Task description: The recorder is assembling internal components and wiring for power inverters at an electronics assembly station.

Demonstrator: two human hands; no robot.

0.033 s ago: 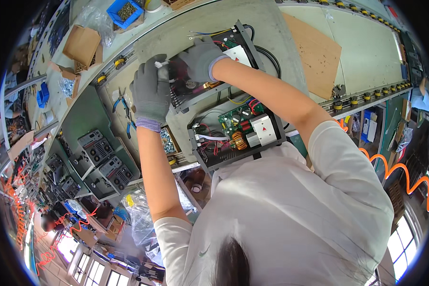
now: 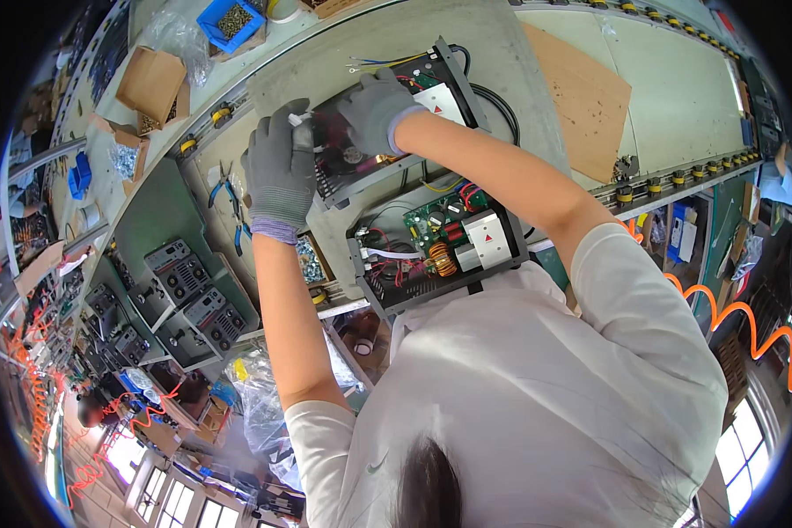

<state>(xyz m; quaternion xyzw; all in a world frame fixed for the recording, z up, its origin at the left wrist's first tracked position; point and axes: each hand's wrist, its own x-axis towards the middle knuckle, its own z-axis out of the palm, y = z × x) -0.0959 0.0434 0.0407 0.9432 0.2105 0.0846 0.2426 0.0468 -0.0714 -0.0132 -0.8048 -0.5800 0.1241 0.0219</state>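
My left hand (image 2: 280, 167), in a grey glove, is at the left end of the farther open metal chassis (image 2: 343, 187). Its thumb and fingers close round a small white connector (image 2: 297, 119). Over the inside of that chassis, my gloved right hand (image 2: 380, 107) has its fingers curled downward; the fingertips and whatever they grip are hidden. A fan (image 2: 352, 155) shows dimly below this hand, and a white plate (image 2: 442, 103) lies to its right. Closer to my body stands a second open chassis (image 2: 394, 304) with a green circuit board (image 2: 427, 224) and a copper coil (image 2: 442, 260).
Blue-handled pliers (image 2: 238, 216) lie left of the chassis. Black cable (image 2: 502, 110) loops at the right, near a brown cardboard sheet (image 2: 590, 114). A blue bin (image 2: 231, 22) of small parts and an open carton (image 2: 152, 84) stand at upper left. Roller rails (image 2: 669, 183) edge the bench.
My right hand has shifted slightly to the right over the farther chassis. The left hand and both chassis stay in place.
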